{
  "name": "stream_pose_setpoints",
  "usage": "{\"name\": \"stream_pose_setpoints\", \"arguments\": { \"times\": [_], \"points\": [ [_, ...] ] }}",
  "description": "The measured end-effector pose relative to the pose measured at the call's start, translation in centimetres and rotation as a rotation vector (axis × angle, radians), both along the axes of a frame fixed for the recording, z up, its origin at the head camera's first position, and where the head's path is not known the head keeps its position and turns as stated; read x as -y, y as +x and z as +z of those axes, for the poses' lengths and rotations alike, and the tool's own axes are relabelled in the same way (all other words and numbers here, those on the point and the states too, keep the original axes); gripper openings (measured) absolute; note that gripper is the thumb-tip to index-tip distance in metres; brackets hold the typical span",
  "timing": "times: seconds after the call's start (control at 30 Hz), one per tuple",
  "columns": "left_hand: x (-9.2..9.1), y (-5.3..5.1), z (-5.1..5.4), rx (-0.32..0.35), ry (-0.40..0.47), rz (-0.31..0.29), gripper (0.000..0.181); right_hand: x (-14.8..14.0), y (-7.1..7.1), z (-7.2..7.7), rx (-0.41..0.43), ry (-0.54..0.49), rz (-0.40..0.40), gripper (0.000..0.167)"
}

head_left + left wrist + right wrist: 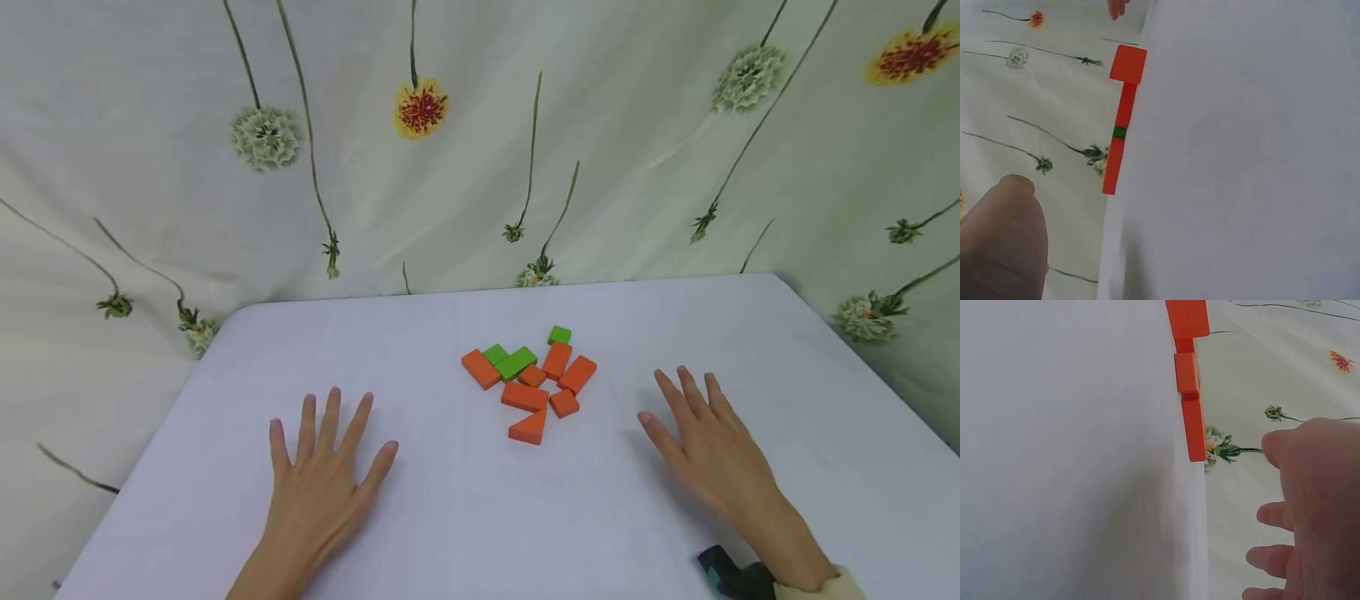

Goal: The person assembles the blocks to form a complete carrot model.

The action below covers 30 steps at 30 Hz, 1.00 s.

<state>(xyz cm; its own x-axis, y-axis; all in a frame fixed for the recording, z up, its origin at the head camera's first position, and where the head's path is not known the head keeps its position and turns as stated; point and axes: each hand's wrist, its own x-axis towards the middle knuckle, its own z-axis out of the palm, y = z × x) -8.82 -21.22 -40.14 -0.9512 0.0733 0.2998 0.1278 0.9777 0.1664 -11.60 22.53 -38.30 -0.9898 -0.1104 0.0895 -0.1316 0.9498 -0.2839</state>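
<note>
Orange and green toy blocks lie in a loose cluster at the middle of the white table. Among them are an orange triangular block [529,427], an orange rectangular block [525,397], a green rectangular block [517,364] and a small green block [559,335] at the far end. My left hand [317,487] is left of the cluster, fingers spread and straight, holding nothing. To the right, my right hand [712,458] has its fingers extended and holds nothing. The left wrist view shows an orange block [1129,64] edge-on; the right wrist view shows another orange block [1194,428].
A white-covered table [450,517] carries the blocks. Behind it hangs a pale cloth [465,192] printed with flowers. A dark wrist device [738,577] and a cream sleeve [825,586] are on the right arm.
</note>
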Motion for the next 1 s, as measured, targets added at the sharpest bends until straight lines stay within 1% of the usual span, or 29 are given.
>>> {"name": "stream_pose_setpoints", "arguments": {
  "times": [0.1, 0.23, 0.37, 0.53, 0.63, 0.7, 0.8, 0.87, 0.93, 1.0],
  "points": [
    [-0.8, -1.0, 0.4, 0.041, 0.016, -0.038, 0.071, 0.2, -0.5, 0.3, -0.015, -0.049, 0.024, 0.074],
    [-2.0, -2.8, 0.7, 0.098, 0.053, -0.086, 0.071, 0.3, -1.4, 0.2, -0.052, -0.150, 0.066, 0.068],
    [-3.3, -4.9, 0.5, 0.107, 0.100, -0.127, 0.074, 0.6, -2.7, -0.5, -0.084, -0.254, 0.100, 0.062],
    [-5.3, -7.8, 0.4, 0.100, 0.211, -0.184, 0.073, 1.4, -4.4, -1.4, -0.075, -0.340, 0.118, 0.058],
    [-6.5, -9.3, 0.2, 0.126, 0.300, -0.205, 0.070, 2.2, -5.5, -1.8, -0.060, -0.379, 0.137, 0.057],
    [-7.2, -10.1, -0.2, 0.140, 0.346, -0.219, 0.068, 2.7, -6.1, -2.1, -0.057, -0.403, 0.156, 0.057],
    [-8.1, -11.0, -0.6, 0.150, 0.394, -0.239, 0.067, 3.3, -7.1, -2.6, -0.070, -0.433, 0.182, 0.055],
    [-8.5, -11.5, -1.0, 0.137, 0.407, -0.253, 0.065, 3.6, -7.6, -3.1, -0.082, -0.439, 0.196, 0.054],
    [-8.7, -11.8, -1.3, 0.127, 0.409, -0.263, 0.064, 3.9, -8.0, -3.4, -0.092, -0.435, 0.202, 0.052],
    [-8.8, -12.0, -1.5, 0.108, 0.391, -0.275, 0.063, 4.1, -8.3, -3.6, -0.101, -0.422, 0.208, 0.052]
  ]
}}
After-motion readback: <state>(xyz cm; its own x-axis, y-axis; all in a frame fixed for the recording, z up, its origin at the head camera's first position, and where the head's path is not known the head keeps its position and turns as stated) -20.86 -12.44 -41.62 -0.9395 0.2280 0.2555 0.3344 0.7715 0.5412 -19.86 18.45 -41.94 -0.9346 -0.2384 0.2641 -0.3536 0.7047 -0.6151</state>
